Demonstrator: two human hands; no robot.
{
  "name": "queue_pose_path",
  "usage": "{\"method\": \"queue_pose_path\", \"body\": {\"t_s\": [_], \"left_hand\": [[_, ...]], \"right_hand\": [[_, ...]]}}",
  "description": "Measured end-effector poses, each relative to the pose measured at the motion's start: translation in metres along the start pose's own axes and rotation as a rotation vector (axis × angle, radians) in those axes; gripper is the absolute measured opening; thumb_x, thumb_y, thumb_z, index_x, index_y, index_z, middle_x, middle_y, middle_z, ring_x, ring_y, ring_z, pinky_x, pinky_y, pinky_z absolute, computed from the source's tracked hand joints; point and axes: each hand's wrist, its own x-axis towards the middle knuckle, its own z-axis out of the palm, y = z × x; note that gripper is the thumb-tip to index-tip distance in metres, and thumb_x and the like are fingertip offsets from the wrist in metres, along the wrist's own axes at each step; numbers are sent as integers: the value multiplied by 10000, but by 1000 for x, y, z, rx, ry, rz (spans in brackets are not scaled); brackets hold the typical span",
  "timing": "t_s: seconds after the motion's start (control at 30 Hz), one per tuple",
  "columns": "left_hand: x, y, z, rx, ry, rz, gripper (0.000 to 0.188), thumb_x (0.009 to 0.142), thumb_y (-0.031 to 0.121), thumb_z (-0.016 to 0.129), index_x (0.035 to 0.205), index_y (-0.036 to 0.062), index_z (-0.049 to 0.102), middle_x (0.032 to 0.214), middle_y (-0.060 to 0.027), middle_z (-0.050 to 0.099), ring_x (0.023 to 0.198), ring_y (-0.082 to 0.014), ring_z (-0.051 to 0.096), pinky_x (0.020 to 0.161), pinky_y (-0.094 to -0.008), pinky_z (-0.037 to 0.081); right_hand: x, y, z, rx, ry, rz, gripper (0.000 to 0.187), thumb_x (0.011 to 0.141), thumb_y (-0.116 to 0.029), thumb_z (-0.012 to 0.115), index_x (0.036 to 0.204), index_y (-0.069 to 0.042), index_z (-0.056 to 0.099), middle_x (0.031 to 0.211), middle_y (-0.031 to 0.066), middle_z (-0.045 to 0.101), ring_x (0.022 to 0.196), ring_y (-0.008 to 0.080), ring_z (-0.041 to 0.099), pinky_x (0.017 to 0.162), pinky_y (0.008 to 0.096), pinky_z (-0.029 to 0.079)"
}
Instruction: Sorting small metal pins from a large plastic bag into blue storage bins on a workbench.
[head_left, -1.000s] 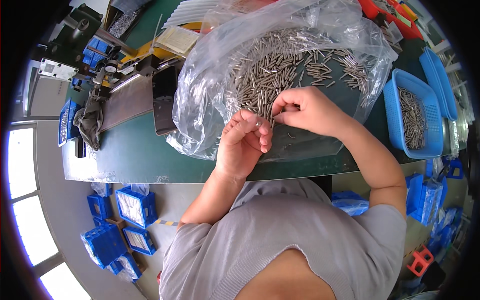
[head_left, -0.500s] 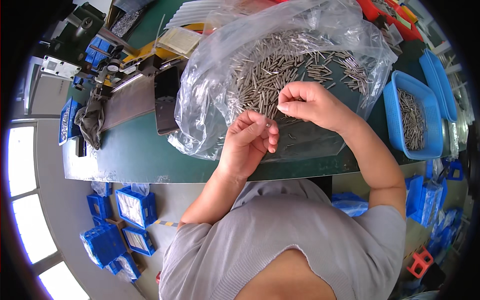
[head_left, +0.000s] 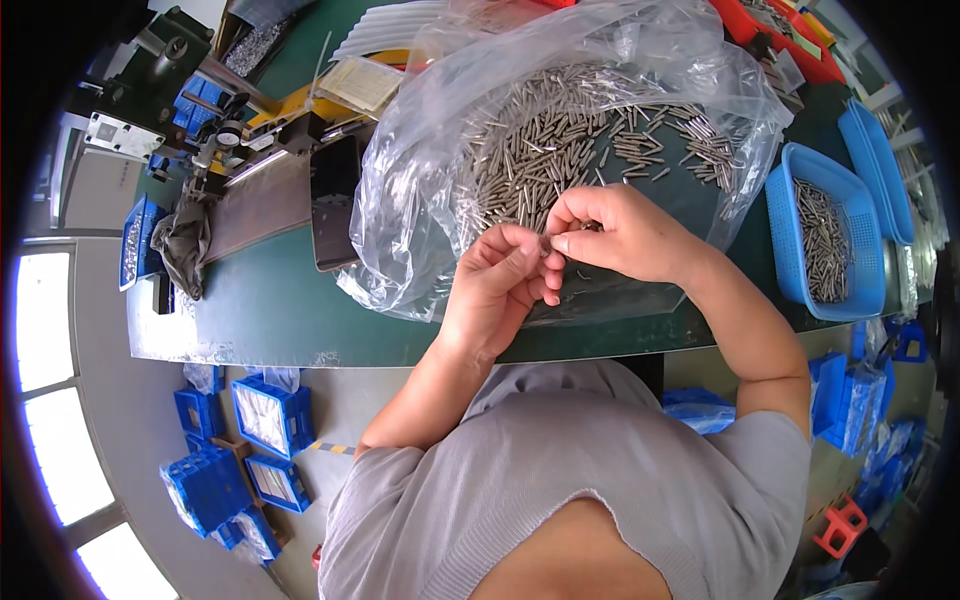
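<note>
My left hand [head_left: 497, 287] is closed in a pinch, with a small piece of grey metal, apparently one of the pins, showing at thumb and forefinger. Thumb and forefinger of my right hand [head_left: 635, 235] are pinched together too, meeting the left fingertips; whatever they grip is too small and covered to make out. Both hands are over the near side of a clear plastic bag [head_left: 395, 215] spread on the green table [head_left: 270, 325]. Just beyond them lies a heap of short metal pins [head_left: 535, 155], with several looser ones to its right.
At the right stands a blue basket [head_left: 787, 235] holding more pins, beside another blue basket [head_left: 880, 170]. A dark flat tablet-like thing [head_left: 334, 200] lies left of the bag. Further left are a metal fixture [head_left: 215, 140] and a crumpled grey cloth [head_left: 181, 240]. A red tray [head_left: 825, 65] sits far right.
My right hand has moved down and slightly left, so its fingertips now meet those of my left hand. The left hand has barely shifted.
</note>
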Motion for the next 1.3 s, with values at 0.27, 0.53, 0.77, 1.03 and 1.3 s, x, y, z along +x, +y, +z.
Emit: {"method": "queue_pose_path", "body": {"t_s": [0.27,0.53,0.77,1.03,1.3], "left_hand": [[-1,0,0,-2,14,11,97,914,103,515,909,8,536,869,-158,621,720,-211,612,623,-300,536],[-1,-1,-4,-29,9,24,100,919,98,515,911,0,530,862,-161,632,726,-215,640,641,-313,563],[0,-1,-6,-43,-1,33,99,911,99,530,887,4,542,825,-154,635,710,-213,644,630,-323,567],[0,-1,-7,-62,23,42,92,907,94,535,888,5,548,805,-150,640,697,-220,648,632,-326,568],[-2,-4,-2,-39,32,37,61,900,69,528,912,20,563,841,-172,632,684,-238,623,614,-329,540]], "right_hand": [[2,4,4,413,56,20,96,870,-124,555,909,-39,536,764,0,557,597,17,415,492,172,315],[2,7,7,175,134,-123,78,856,-95,574,899,-33,561,779,-14,567,660,23,470,532,182,360],[-6,-11,15,-98,190,-228,29,786,-39,632,797,-23,610,709,-1,581,602,48,489,550,214,384],[-4,-11,7,-20,103,-144,66,843,-44,596,834,3,642,748,26,648,699,66,588,656,229,468],[-12,-12,-1,-121,238,-169,93,809,-89,616,842,-4,600,710,5,597,655,39,511,582,217,416]]}}
